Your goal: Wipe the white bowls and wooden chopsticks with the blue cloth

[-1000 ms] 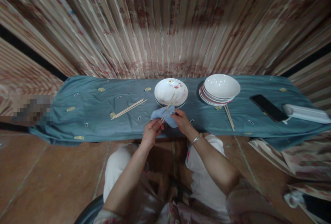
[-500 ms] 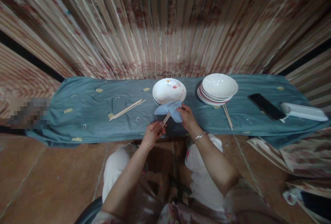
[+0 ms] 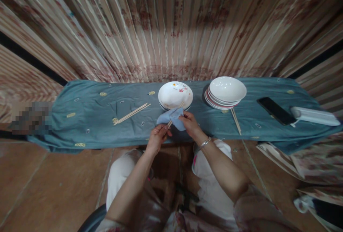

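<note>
Near the front edge of the cloth-covered surface, my left hand (image 3: 158, 137) is closed around the lower ends of a pair of wooden chopsticks (image 3: 169, 124). My right hand (image 3: 190, 123) grips a light blue cloth (image 3: 174, 115), which is wrapped about the middle of the chopsticks. Their tips stick out beyond the cloth, over the near rim of a white bowl with a flower pattern (image 3: 174, 94). That bowl sits on at least one other dish. How the right fingers press through the cloth is partly hidden.
More chopsticks (image 3: 132, 114) lie to the left. On the right is a stack of white bowls (image 3: 227, 91), with chopsticks (image 3: 236, 121) before it. Further right lie a black phone (image 3: 276, 110) and a white device (image 3: 314, 115). A pleated curtain (image 3: 171, 28) hangs behind the green tablecloth (image 3: 91, 117).
The cloth and my right hand have slid down and left along the chopsticks toward my left hand. The chopstick tips now show past the cloth.
</note>
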A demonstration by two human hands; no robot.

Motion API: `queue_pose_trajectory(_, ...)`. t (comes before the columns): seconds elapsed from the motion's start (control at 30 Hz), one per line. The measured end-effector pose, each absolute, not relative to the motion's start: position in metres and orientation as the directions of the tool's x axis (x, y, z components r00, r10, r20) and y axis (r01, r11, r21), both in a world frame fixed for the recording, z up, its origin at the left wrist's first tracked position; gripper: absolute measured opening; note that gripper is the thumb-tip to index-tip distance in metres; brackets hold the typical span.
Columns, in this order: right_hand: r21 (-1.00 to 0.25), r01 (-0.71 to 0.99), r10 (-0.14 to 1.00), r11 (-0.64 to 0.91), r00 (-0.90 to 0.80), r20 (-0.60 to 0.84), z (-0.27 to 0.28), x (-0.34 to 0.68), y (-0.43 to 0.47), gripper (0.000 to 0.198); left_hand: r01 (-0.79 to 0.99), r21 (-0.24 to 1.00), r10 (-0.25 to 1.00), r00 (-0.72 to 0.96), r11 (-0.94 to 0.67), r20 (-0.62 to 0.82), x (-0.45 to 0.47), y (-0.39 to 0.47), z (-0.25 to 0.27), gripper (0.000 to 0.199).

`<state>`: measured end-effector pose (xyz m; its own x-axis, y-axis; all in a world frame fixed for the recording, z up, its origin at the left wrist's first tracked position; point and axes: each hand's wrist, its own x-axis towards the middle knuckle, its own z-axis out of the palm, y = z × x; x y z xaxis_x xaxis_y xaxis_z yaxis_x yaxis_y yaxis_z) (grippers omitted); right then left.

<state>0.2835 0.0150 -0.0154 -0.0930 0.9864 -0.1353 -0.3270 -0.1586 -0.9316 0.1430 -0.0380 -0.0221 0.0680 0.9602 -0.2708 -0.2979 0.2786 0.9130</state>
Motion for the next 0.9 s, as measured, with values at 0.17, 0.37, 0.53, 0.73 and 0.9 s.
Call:
queue_pose_trajectory(0.17, -0.953, -0.230, 0.961, -0.194, -0.238, -0.139, -0.022, 0.270, 0.005, 0.018, -0.275, 0.927, 0.966, 0.033, 0.256, -0.258, 0.140, -0.037, -0.022, 0.035)
queue_pose_trajectory(0.37, -0.946, -0.253, 0.968, -0.201, -0.201, -0.152, -0.022, 0.271, 0.009, 0.019, -0.257, 0.931, 0.966, 0.044, 0.258, -0.256, 0.141, -0.037, -0.023, 0.038)
queue_pose_trajectory(0.53, -0.927, -0.339, 0.987, -0.159, -0.056, -0.149, -0.017, 0.285, 0.018, 0.020, -0.244, 0.920, 0.952, 0.087, 0.307, -0.295, 0.145, -0.040, -0.024, 0.039)
queue_pose_trajectory(0.73, -0.911, -0.376, 0.984, -0.166, -0.002, -0.179, -0.016, 0.292, 0.024, 0.019, -0.248, 0.919, 0.952, 0.092, 0.306, -0.292, 0.148, -0.043, -0.023, 0.040)
queue_pose_trajectory(0.9, -0.913, -0.372, 0.984, -0.171, -0.010, -0.180, -0.015, 0.290, 0.023, 0.018, -0.281, 0.916, 0.958, 0.066, 0.287, -0.280, 0.148, -0.042, -0.023, 0.037)
